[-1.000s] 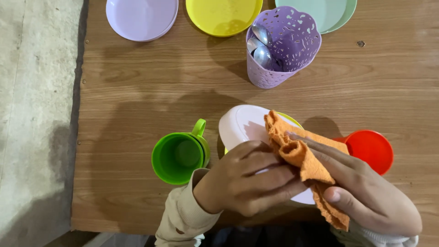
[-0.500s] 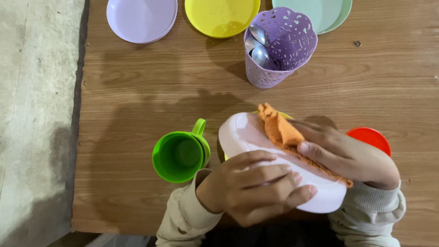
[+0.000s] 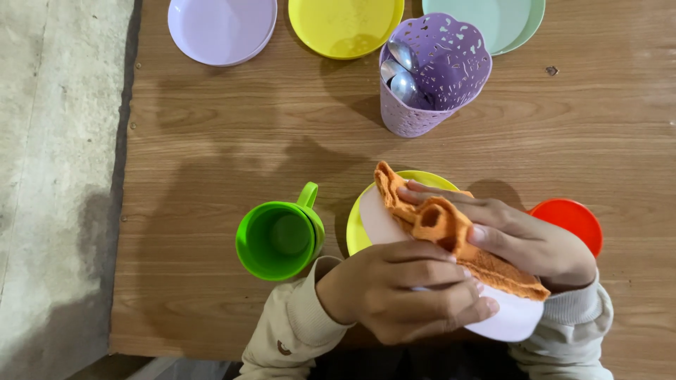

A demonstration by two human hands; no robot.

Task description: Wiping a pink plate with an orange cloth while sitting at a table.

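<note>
My left hand [image 3: 405,290] grips the near edge of a white plate [image 3: 380,219], holding it tilted above the table. My right hand [image 3: 524,239] presses an orange cloth [image 3: 440,224] against the plate's face, fingers spread over the cloth. Directly under the white plate lies a yellow plate [image 3: 358,229], only its left rim showing. A green mug [image 3: 276,241] stands just left of my left hand, handle pointing away from me. A red cup [image 3: 572,219] sits behind my right hand, partly hidden.
A lilac perforated holder [image 3: 436,81] with metal spoons stands at the back centre. Behind it lie a lilac plate [image 3: 222,28], a yellow plate [image 3: 345,24] and a pale green plate [image 3: 507,24]. The wooden table [image 3: 211,155] ends at the left, beside a concrete floor [image 3: 56,190].
My right hand has slid the orange cloth across the white plate, from its near right edge up toward the far left. The plate has tilted slightly in my left hand.
</note>
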